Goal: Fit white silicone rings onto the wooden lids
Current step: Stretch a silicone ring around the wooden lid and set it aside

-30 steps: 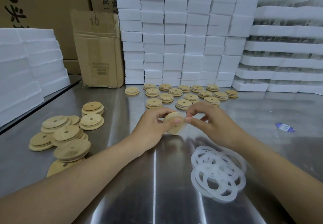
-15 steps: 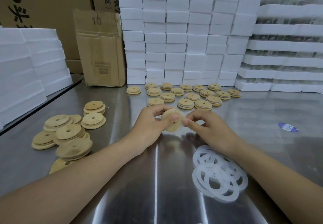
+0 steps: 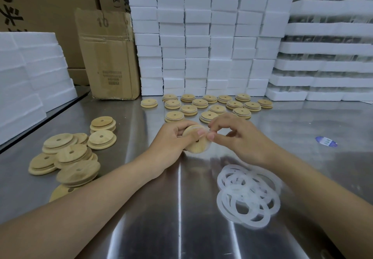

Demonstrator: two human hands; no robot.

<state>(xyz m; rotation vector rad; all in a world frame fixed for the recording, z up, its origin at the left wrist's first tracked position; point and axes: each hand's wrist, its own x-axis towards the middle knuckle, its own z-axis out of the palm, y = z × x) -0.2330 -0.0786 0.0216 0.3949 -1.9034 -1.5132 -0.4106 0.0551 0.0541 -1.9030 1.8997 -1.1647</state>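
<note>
My left hand grips a round wooden lid upright above the steel table, thumb across its face. My right hand pinches a white silicone ring at the lid's right rim; the ring lies partly around the rim. A heap of loose white rings lies on the table in front of my right forearm. Several bare wooden lids are piled at the left. Several lids with rings on them sit in rows behind my hands.
The steel table carries stacked white foam blocks along the back and left, plus foam trays at the right. A cardboard box stands at the back left. A small blue-and-white label lies at the right.
The lid has turned a little in my left hand, and my right fingers have worked along its rim with the ring. The camera has shifted slightly.
</note>
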